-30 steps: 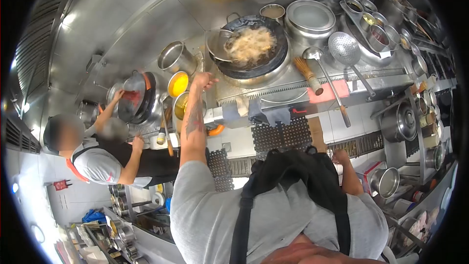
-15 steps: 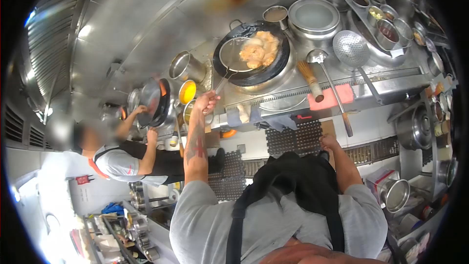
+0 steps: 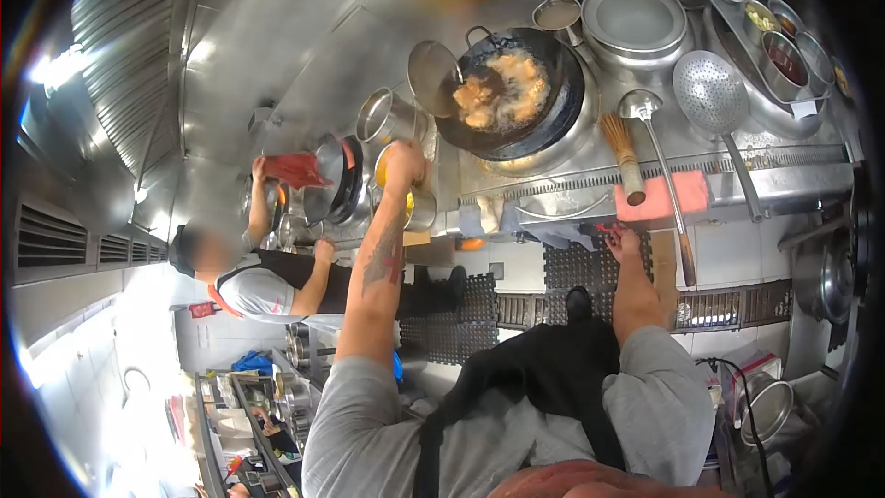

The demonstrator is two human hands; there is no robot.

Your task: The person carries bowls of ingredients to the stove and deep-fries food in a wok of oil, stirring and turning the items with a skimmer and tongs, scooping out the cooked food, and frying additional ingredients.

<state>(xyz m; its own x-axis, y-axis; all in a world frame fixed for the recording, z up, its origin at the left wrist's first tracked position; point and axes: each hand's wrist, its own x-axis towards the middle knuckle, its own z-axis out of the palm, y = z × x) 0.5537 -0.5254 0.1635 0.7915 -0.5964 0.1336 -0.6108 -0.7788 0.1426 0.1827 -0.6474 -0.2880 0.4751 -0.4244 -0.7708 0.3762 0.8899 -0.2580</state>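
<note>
My left hand [image 3: 404,166] is closed around the handle of a round wire-mesh strainer [image 3: 430,77], mostly hidden by the fist. The strainer is tilted up at the left rim of a black wok [image 3: 566,113]. Pale golden battered pieces [image 3: 518,74] bubble in oil in the wok, a few beside the strainer's edge. Below the stove's front edge, my right hand [image 3: 624,244] has its fingers on a small red knob [image 3: 606,230]. Beneath my left hand stand metal pots, one with yellow contents [image 3: 381,168].
Along the counter lie a bamboo brush [image 3: 623,157], a long-handled ladle [image 3: 656,157], a perforated skimmer [image 3: 710,92] and a pink cloth [image 3: 678,195]. Lidded pot [image 3: 636,18] and sauce containers [image 3: 784,65] stand right. At left, a co-worker [image 3: 263,290] tips a red container [image 3: 293,169].
The strainer has lifted from over the food and tilted up at the wok's left. My right hand has moved forward to the red knob. The oil bubbles more; the co-worker now holds a red container.
</note>
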